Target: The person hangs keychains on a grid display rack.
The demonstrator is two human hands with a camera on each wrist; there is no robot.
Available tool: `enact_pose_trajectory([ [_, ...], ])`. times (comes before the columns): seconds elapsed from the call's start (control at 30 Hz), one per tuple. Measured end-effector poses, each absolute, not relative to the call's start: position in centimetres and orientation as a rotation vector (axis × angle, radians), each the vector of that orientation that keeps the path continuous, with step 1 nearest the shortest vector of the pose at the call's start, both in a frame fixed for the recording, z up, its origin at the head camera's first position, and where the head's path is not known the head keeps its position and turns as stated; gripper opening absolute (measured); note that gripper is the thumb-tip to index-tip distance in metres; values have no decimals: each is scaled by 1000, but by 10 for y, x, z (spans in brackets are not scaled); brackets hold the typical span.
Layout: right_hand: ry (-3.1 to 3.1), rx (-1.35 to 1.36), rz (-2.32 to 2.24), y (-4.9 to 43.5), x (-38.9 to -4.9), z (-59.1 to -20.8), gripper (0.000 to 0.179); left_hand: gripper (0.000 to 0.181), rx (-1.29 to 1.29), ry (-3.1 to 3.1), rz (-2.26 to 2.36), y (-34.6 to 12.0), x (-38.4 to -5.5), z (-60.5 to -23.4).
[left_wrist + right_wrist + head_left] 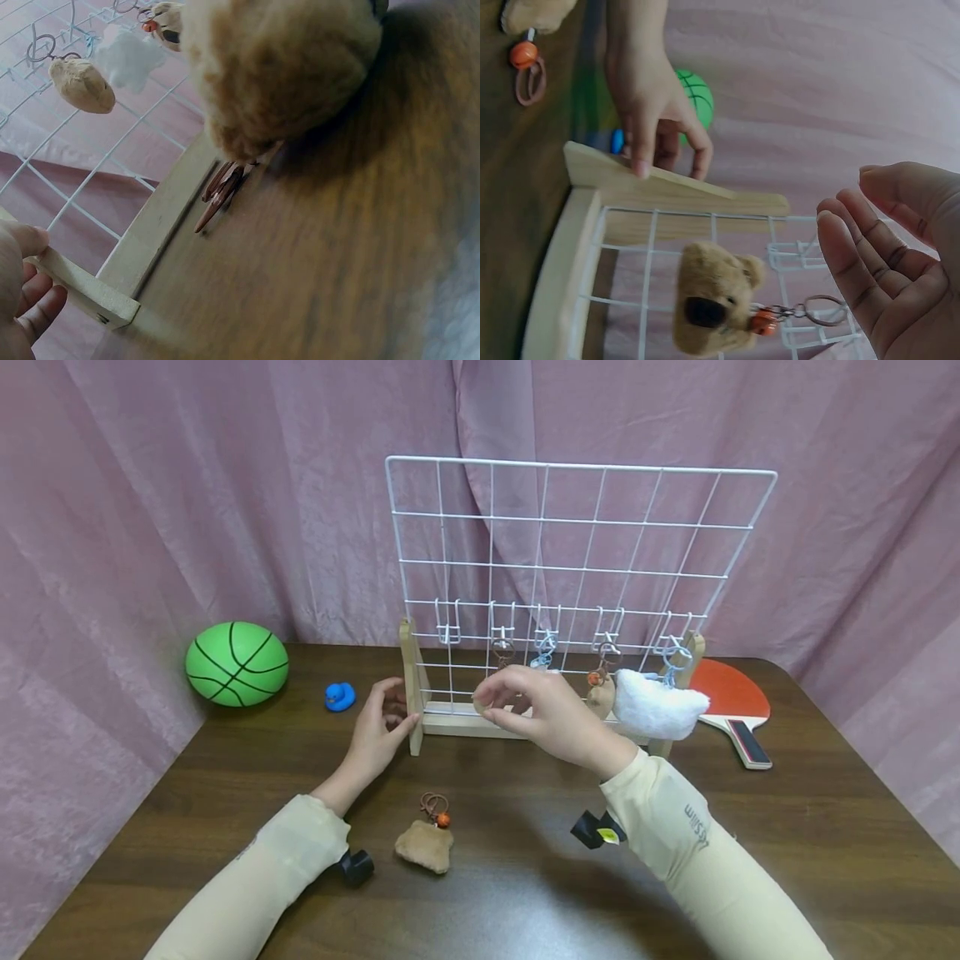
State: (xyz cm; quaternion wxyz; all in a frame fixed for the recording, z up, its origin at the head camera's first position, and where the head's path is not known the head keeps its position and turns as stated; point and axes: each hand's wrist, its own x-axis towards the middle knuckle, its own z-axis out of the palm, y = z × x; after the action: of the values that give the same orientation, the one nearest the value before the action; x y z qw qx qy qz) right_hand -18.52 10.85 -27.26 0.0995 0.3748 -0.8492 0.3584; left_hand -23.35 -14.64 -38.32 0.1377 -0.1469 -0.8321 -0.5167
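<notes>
My left hand (380,727) grips the wooden side post (411,685) of a white wire grid rack (585,566), thumb at its front edge. My right hand (551,714) is in front of the rack, fingers loosely bent and holding nothing, as the right wrist view shows. Just past those fingers a brown plush koala keychain (716,300) with an orange bell hangs from a hook; the hand mostly hides it in the head view. Another brown plush keychain (426,845) lies on the table between my forearms.
Further right hang a brown plush keychain (600,697) and a fluffy white one (660,703). An unused-looking hook (448,633) is at the left. A green ball (237,664) and blue rubber duck (340,697) are left; a red paddle (731,702) is right.
</notes>
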Motion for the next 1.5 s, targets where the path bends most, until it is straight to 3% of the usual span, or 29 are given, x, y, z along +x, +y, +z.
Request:
enact_pose_trajectory([
  [1.07,-2756,1238,1186,87,-187,-355,22,52,-453,-2383,-1496,-145,-229,-380],
  [1.5,-2834,1295,1033,70,-192,-375,19,52,-463,-2366,-1496,-146,-231,-383],
])
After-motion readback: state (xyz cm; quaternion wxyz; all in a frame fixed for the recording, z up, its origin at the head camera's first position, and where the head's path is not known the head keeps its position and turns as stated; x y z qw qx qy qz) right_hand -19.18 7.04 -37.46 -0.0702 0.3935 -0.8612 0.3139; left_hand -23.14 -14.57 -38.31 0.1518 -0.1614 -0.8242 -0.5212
